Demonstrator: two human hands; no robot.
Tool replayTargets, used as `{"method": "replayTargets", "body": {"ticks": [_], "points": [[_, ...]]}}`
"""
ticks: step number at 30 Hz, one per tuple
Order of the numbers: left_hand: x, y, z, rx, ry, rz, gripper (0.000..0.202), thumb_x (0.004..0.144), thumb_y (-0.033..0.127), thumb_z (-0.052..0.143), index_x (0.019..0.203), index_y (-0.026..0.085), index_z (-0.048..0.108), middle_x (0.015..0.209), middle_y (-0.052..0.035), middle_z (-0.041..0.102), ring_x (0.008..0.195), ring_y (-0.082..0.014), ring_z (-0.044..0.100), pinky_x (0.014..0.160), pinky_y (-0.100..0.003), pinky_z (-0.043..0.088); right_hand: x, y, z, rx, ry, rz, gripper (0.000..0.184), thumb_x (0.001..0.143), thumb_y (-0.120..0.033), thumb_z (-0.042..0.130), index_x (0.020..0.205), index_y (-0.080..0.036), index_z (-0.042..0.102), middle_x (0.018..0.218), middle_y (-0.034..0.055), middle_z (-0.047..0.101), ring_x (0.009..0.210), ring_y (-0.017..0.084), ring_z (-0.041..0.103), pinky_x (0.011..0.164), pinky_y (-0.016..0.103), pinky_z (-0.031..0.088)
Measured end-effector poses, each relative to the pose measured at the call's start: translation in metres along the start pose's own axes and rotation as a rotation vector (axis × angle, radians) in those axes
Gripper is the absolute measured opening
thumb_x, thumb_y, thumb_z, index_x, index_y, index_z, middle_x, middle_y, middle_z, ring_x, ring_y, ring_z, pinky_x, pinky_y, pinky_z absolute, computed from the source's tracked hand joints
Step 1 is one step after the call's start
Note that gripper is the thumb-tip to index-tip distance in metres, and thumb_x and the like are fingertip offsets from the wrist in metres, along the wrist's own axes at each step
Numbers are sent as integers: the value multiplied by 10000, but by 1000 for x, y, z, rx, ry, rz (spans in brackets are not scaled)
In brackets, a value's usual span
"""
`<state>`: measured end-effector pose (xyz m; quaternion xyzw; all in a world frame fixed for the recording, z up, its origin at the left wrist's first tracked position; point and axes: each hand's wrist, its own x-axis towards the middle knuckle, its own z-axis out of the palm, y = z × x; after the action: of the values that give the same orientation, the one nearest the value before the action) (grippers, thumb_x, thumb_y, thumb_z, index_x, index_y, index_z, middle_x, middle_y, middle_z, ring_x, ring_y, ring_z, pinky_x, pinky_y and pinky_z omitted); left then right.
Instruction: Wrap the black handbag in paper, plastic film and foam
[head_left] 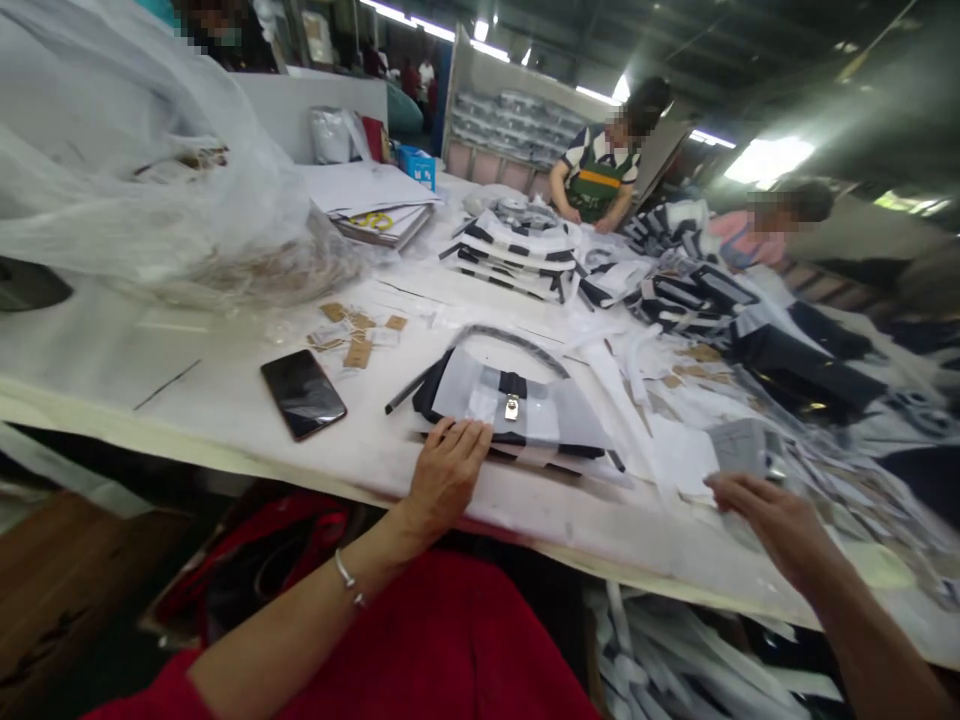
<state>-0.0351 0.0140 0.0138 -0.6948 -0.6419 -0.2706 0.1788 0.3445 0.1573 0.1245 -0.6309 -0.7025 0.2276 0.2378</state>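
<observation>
A small black handbag [517, 400] with a gold-coloured clasp lies on the white table in front of me, its flap under whitish wrapping and its dark handle arching behind. My left hand [448, 468] grips the bag's near edge at the left, fingers together over it; the thumb is hidden. Further right, my right hand [769, 515] is closed, its fingertips pinched at the near corner of a white sheet [682, 460]. A grey packet [746, 448] lies just beyond those fingers.
A phone [304, 393] and brown tags [358, 335] lie left of the bag. Behind stand stacked wrapped bags [514, 250] and a cardboard pile with yellow scissors [373, 221]. Clear plastic [247, 220] bulges at left. Across the table a co-worker [596, 175] handles goods; another person sits right.
</observation>
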Motion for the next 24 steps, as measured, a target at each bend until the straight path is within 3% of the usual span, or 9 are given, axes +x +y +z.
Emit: {"method": "replayTargets", "body": {"ticks": [3, 6, 9, 12, 15, 20, 24], "points": [[-2, 1, -1, -11, -6, 0, 425, 924, 92, 434, 1331, 164, 534, 1250, -105, 655, 1182, -217, 583, 1105, -438, 380, 18, -97, 34, -35, -375, -253, 318, 745, -564, 653, 695, -255, 705, 690, 43, 678, 673, 226, 624, 628, 342, 504], [-3, 1, -1, -10, -9, 1, 413, 933, 106, 429, 1332, 140, 531, 1256, -114, 649, 1193, -218, 575, 1103, -439, 389, 29, -188, 84, -47, -717, -514, 307, 790, -492, 632, 734, -202, 715, 706, 14, 686, 691, 183, 609, 662, 288, 484], [-4, 1, 0, -1, 1, -2, 403, 943, 116, 419, 1328, 129, 535, 1267, -117, 645, 1199, -216, 570, 1104, -434, 390, 41, -242, 135, -185, -947, -662, 196, 780, -388, 635, 738, -214, 715, 661, -30, 678, 632, 143, 590, 601, 244, 444], [-3, 1, 0, -6, -8, -12, 402, 952, 123, 400, 1328, 131, 539, 1276, -112, 643, 1198, -213, 568, 1108, -429, 382, 54, -266, 174, -490, -1010, -746, 90, 721, -280, 679, 648, -232, 700, 534, -50, 624, 524, 123, 553, 513, 233, 372], [-3, 1, 0, -15, -8, -20, 390, 961, 134, 384, 1312, 128, 556, 1269, -108, 649, 1190, -207, 569, 1113, -414, 371, 62, -280, 201, -794, -911, -907, 70, 642, -249, 766, 605, -246, 708, 530, -37, 631, 540, 136, 567, 536, 253, 352], [-5, -3, 4, -13, 6, -5, 398, 968, 144, 368, 1320, 119, 552, 1292, -99, 638, 1203, -203, 555, 1119, -404, 359, 65, -291, 227, -1130, -881, -1208, 191, 648, -389, 807, 663, -213, 734, 636, 26, 697, 683, 189, 638, 740, 324, 373], [-7, -4, 7, -9, -10, 0, 413, 962, 136, 369, 1340, 123, 537, 1298, -96, 635, 1222, -201, 542, 1121, -406, 360, 75, -290, 233, -1173, -723, -1433, 390, 711, -545, 763, 783, -162, 742, 843, 108, 730, 859, 268, 644, 800, 370, 344]]}}
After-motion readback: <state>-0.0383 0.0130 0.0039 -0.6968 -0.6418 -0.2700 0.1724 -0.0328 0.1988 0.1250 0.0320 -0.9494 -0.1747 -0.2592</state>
